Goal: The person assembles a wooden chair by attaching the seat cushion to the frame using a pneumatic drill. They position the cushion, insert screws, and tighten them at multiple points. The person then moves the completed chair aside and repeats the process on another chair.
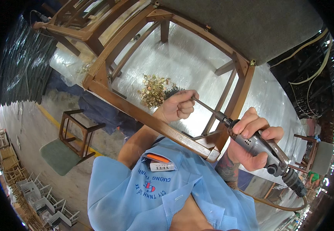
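My right hand (pixel 254 139) grips a grey air-powered screwdriver (pixel 265 152) with a hose at its rear. Its long bit (pixel 208 109) points up-left toward my left hand (pixel 178 106). The fingertips of that hand pinch something small at the bit's tip, too tiny to make out. Both hands hover inside an upturned wooden chair frame (pixel 136 111) that lies on a plastic-covered table (pixel 186 61). A pile of brass-coloured screws (pixel 154 90) lies on the plastic just left of my left hand.
The chair's grey upholstered seat (pixel 251 23) faces away at the top right. A second wooden frame (pixel 72 23) lies at the top left. A green-seated stool (pixel 69 142) stands on the floor to the left, with stacked chairs (pixel 36 196) lower left. Hoses hang at the right.
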{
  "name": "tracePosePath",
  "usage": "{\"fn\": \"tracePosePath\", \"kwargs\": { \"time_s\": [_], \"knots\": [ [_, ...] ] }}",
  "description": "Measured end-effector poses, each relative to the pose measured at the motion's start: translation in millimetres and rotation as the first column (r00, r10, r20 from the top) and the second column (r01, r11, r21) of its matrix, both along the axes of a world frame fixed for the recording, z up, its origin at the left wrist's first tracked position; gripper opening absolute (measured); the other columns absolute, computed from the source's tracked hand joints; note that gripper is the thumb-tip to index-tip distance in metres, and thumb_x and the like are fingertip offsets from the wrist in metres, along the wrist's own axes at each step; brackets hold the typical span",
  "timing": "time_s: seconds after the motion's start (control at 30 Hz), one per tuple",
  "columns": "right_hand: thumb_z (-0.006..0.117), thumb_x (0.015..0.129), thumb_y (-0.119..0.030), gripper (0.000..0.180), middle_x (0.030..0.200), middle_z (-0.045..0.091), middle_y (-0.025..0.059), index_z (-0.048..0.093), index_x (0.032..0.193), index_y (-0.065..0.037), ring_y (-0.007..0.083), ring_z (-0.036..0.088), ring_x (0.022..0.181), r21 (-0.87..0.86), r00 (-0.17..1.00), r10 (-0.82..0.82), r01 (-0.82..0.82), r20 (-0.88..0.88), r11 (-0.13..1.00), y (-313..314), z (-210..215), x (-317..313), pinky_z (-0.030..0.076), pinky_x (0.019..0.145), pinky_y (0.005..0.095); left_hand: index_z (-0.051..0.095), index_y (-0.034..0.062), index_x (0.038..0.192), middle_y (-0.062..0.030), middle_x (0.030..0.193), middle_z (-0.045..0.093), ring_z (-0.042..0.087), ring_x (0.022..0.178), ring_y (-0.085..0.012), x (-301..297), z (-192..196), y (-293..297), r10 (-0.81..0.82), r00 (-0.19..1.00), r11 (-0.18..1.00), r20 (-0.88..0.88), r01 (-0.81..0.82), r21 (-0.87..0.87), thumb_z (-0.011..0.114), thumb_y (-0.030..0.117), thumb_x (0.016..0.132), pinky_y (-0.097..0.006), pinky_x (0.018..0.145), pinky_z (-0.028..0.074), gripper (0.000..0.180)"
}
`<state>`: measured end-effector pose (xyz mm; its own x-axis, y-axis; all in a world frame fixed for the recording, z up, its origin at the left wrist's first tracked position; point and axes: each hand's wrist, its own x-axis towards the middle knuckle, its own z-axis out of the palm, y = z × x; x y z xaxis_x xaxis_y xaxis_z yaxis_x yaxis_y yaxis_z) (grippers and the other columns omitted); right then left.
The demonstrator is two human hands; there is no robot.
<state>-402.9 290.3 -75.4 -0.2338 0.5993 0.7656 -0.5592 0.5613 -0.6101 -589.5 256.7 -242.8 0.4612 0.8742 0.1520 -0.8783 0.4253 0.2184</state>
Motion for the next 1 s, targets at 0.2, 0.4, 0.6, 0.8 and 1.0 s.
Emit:
{"fn": "tracePosePath", "kwargs": {
  "time_s": [0.2, 0.4, 0.6, 0.8, 1.0],
  "knots": [
    [0.062, 0.089, -0.044, 0.042, 0.073, 0.058, 0.0111, 0.043, 0.102, -0.009, 0.025, 0.062, 0.062, -0.008, 0.999, -0.036, 0.036, -0.008, 0.999, 3.5, -3.9, 1.5, 0.039, 0.061, 0.0346, 0.059, 0.0083, 0.097, 0.0092, 0.055, 0.023, 0.025, 0.052, -0.003, 10.7, 15.3, -0.8, 0.192, 0.963, 0.968, -0.19, -0.217, -0.123, 0.054, 0.033, 0.101, -0.019, 0.042, 0.02, 0.025],
    [0.063, 0.088, -0.043, 0.042, 0.073, 0.058, 0.0117, 0.043, 0.102, -0.008, 0.0258, 0.063, 0.065, -0.012, 0.998, -0.055, 0.055, 0.028, 0.998, 8.9, -3.4, 0.4, 0.041, 0.063, 0.0345, 0.059, 0.0103, 0.099, 0.0098, 0.054, 0.023, 0.025, 0.051, -0.0031, 27.6, 29.9, 4.1, 0.243, 0.955, 0.909, -0.169, -0.285, -0.306, 0.055, 0.034, 0.1, -0.019, 0.044, 0.021, 0.024],
    [0.066, 0.088, -0.042, 0.043, 0.075, 0.058, 0.0128, 0.043, 0.1, -0.007, 0.0273, 0.063, 0.068, -0.06, 0.996, -0.054, 0.058, 0.073, 0.996, 11.9, -2.8, 5.7, 0.043, 0.064, 0.034, 0.06, 0.0096, 0.106, 0.0083, 0.053, 0.023, 0.026, 0.051, -0.0038, 31.9, 33.9, 9.3, 0.237, 0.964, 0.923, -0.116, -0.261, -0.283, 0.055, 0.032, 0.1, -0.019, 0.046, 0.023, 0.024],
    [0.065, 0.087, -0.044, 0.043, 0.074, 0.059, 0.0117, 0.043, 0.099, -0.009, 0.0267, 0.065, 0.066, 0.009, 0.983, -0.182, 0.182, 0.028, 0.983, 13.6, -9.1, 2.5, 0.039, 0.064, 0.0353, 0.058, 0.0134, 0.109, 0.0079, 0.052, 0.024, 0.025, 0.05, -0.0037, 41.8, 45.9, 25.6, 0.275, 0.957, 0.866, -0.096, -0.29, -0.408, 0.057, 0.038, 0.098, -0.019, 0.044, 0.021, 0.027],
    [0.065, 0.088, -0.048, 0.046, 0.073, 0.059, 0.01, 0.044, 0.101, -0.009, 0.0253, 0.065, 0.063, 0.074, 0.973, -0.226, 0.222, 0.055, 0.972, 16.6, -6.5, -4.0, 0.036, 0.06, 0.0346, 0.057, 0.0157, 0.108, 0.0084, 0.052, 0.024, 0.024, 0.049, -0.0034, 44.2, 50.5, 34.1, 0.245, 0.966, 0.836, -0.089, -0.256, -0.485, 0.059, 0.043, 0.096, -0.019, 0.043, 0.02, 0.03]
  ]
}}
